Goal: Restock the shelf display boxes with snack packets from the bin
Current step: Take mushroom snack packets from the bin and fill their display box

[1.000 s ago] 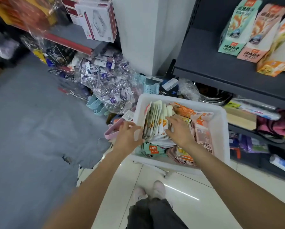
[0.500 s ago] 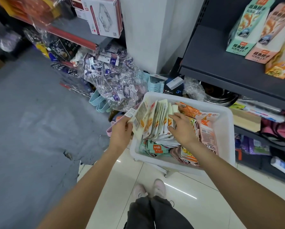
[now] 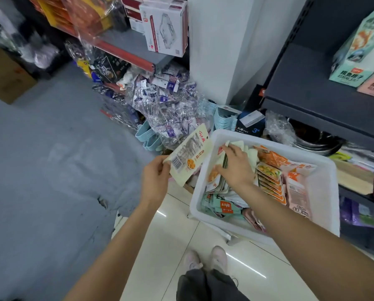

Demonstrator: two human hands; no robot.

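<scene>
one packet out, a stack still in the bin

the left hand (image 3: 154,181) holds a cream packet (image 3: 189,156) just outside the left wall of the white bin (image 3: 320,192). its fingers and thumb curl round the packet's lower left corner, next to the barcode, so the rest of the packet slants up and to the right, away from the fingers, back side facing the camera. the packet's right edge hangs just beside the bin's rim; whether it touches cannot be told.

the right hand (image 3: 236,168) reaches down into the bin and grips a stack of packets (image 3: 219,181) standing on edge. the fingers are bent over the top edges of the stack and the thumb presses against its near face, so the stack sits between thumb and fingers, leaning toward the left wall.

to the right of that hand lies a row of orange packets (image 3: 270,181), overlapping like tiles, and a pink packet (image 3: 296,194) lies along the right side of the bin. teal packets (image 3: 220,206) lie flat at the near end, under the forearm.

above and to the right, display boxes (image 3: 355,53) stand on the dark shelf (image 3: 307,83). the bin stands over a pale tiled floor (image 3: 171,257), and the person's shoes (image 3: 205,258) show below it.
</scene>
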